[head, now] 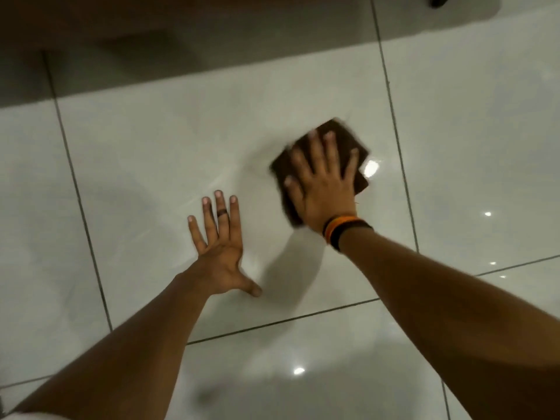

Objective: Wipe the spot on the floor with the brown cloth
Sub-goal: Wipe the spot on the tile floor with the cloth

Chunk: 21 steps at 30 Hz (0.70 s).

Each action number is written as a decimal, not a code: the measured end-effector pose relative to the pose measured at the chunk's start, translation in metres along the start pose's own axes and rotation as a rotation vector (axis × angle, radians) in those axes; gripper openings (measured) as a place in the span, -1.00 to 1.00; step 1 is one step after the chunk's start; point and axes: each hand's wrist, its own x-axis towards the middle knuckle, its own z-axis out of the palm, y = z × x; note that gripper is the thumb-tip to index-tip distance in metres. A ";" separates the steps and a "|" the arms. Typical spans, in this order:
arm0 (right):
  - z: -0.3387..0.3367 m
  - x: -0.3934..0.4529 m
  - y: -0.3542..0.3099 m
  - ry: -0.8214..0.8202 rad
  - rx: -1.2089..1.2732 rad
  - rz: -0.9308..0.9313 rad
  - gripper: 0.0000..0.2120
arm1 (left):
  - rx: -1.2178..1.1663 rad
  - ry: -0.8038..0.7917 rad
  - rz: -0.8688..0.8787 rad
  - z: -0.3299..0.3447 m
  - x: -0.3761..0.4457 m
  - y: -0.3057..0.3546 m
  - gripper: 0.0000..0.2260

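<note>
Right fingers (328, 153) spreading flat, pressing down on the cloth (357, 147), not pinching it; palm of the right hand (325, 189) covering its near half. Likely spreading load so the whole fold is dragging on the tile. Cloth edges blurring, so probably mid-stroke. Cloth lying folded, dark brown, near the middle of the floor (151, 147) tile, far corner poking out past the fingertips.

Left fingers (218, 213) also fanning open, thumb splayed toward the cloth, left hand (222, 253) lying flat on bare tile near-left of the cloth, apart from it. Judging as a brace for body weight while leaning forward. Holding nothing.

Spot itself: cannot tell. Either sitting under the cloth or already lifting; faint streaks showing left of the cloth, between it and the left fingers.

Wristband (345, 228) sitting just behind the cloth on the right wrist. Grout line (394, 122) running just right of the cloth. Dark furniture (91, 22) shadowing the tiles well beyond the cloth. Nothing blocking the stroke; only the bracing hand limiting sweep leftward.
</note>
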 end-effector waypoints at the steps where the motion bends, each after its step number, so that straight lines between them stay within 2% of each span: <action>1: 0.005 -0.026 0.005 -0.024 -0.042 -0.125 -0.42 | -0.008 -0.006 0.004 -0.001 -0.001 0.001 0.69; 2: 0.011 -0.053 0.015 -0.044 -0.063 -0.172 -0.42 | -0.009 -0.013 0.010 -0.001 -0.002 0.001 0.69; 3: 0.017 -0.077 0.028 -0.051 -0.060 -0.134 -0.42 | -0.004 -0.020 0.013 -0.001 -0.003 0.000 0.69; 6: 0.031 -0.119 0.055 -0.046 0.040 0.277 -0.41 | 0.017 -0.023 0.002 -0.001 -0.001 -0.002 0.70; 8: 0.037 -0.142 0.032 -0.053 0.049 0.426 -0.38 | 0.030 -0.041 -0.006 -0.002 0.000 -0.004 0.71; 10: 0.044 -0.167 -0.014 -0.084 0.011 0.312 -0.35 | 0.036 -0.072 0.016 -0.006 -0.002 -0.004 0.70; 12: 0.045 -0.163 -0.045 -0.111 0.012 0.066 -0.36 | 0.027 -0.077 0.025 -0.009 -0.005 -0.004 0.69; 13: 0.042 -0.144 -0.045 -0.098 0.007 -0.040 -0.38 | 0.031 -0.065 0.033 -0.009 -0.005 -0.004 0.69; 15: 0.034 -0.101 -0.033 -0.091 -0.018 -0.109 -0.40 | 0.013 -0.018 0.064 -0.006 -0.007 -0.003 0.68; 17: 0.029 -0.087 -0.018 -0.089 -0.012 0.023 -0.40 | -0.061 0.072 0.107 -0.004 -0.011 -0.008 0.65; 19: 0.033 -0.106 -0.012 -0.071 0.096 0.272 -0.39 | -0.072 0.160 0.112 0.005 -0.022 -0.026 0.61; 21: 0.038 -0.150 -0.033 -0.102 0.134 0.446 -0.37 | -0.147 0.185 0.011 0.010 -0.041 -0.050 0.61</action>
